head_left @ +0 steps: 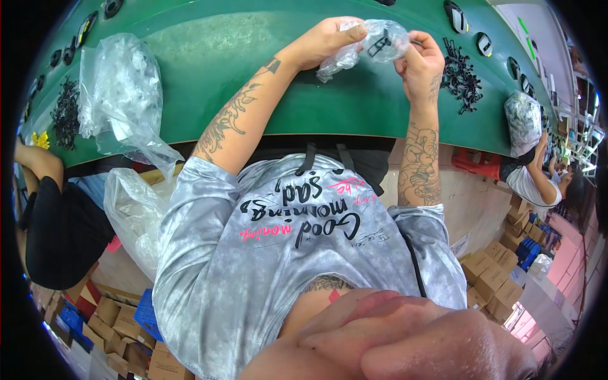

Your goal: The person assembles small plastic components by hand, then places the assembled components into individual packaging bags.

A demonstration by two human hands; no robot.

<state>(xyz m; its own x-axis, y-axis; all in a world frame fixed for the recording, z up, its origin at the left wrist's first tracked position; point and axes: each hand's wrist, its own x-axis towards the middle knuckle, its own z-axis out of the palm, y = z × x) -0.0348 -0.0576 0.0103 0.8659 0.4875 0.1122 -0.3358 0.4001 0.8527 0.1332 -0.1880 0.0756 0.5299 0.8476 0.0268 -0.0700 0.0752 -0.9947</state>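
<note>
- Small clear plastic bag, crumpled, held up between both hands over the smooth green tabletop; small black shape shows at it, inside or on the film, cannot tell.
- Left hand: thumb and fingers gripping bag's left part.
- Right hand: fingers curled, pinching its right edge.
- Heap of small black parts just beside right hand.
- Large clear plastic sack well left.

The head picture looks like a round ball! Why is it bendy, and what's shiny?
In the head view, the fisheye lens bends straight edges, like the green table's, toward a black rim; in the head view, a pale sheen lies on that table; also in the head view, bright glints dot the large clear bag.
</note>
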